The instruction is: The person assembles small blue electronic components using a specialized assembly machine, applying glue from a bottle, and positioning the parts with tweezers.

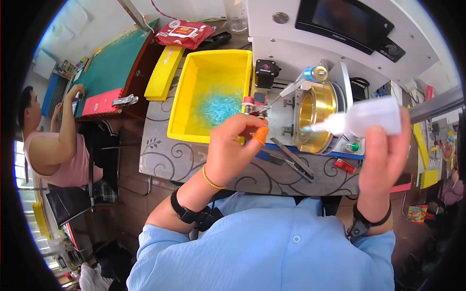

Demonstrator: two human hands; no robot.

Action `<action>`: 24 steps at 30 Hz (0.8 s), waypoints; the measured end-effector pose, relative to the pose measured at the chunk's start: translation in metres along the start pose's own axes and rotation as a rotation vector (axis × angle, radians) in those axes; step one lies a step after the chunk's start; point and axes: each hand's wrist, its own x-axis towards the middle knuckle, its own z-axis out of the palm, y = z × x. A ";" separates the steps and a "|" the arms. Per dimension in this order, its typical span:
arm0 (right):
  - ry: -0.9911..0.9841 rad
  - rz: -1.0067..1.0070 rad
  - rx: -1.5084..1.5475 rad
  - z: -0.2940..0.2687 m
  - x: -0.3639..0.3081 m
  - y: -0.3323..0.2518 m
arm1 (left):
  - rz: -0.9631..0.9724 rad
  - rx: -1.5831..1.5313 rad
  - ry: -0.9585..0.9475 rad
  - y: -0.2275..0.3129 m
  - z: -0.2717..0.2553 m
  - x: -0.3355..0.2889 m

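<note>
My right hand (381, 157) grips a translucent white squeeze bottle (376, 116), tilted nearly level. Its nozzle points left, into the opening of a gold-coloured metal ring (318, 99) on the machine; whether the tip touches is unclear. My left hand (228, 143), with orange finger covers, is closed in a pinch beside a small clamp with a red part (249, 104). What lies between those fingertips is too small to make out. Just beyond that hand, a yellow bin (187, 97) holds a loose heap of thin blue strands (218, 107).
Metal tweezers (293, 157) and a red lighter (345, 166) lie along the bench's near side. A white machine with a dark screen (340, 22) stands behind. Yellow strips (165, 72) and a red wipes pack (184, 35) flank the bin. Another person (58, 150) sits at the left, at a green-topped table.
</note>
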 end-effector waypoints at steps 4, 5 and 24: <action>-0.071 0.114 0.215 0.028 0.021 -0.006 | 0.102 0.090 0.008 0.001 0.005 0.000; -0.136 0.096 0.078 0.030 0.023 -0.006 | 0.074 0.076 -0.014 0.004 0.005 0.000; -0.330 0.580 0.721 0.091 0.008 -0.016 | 0.275 0.109 -0.029 -0.011 -0.001 0.000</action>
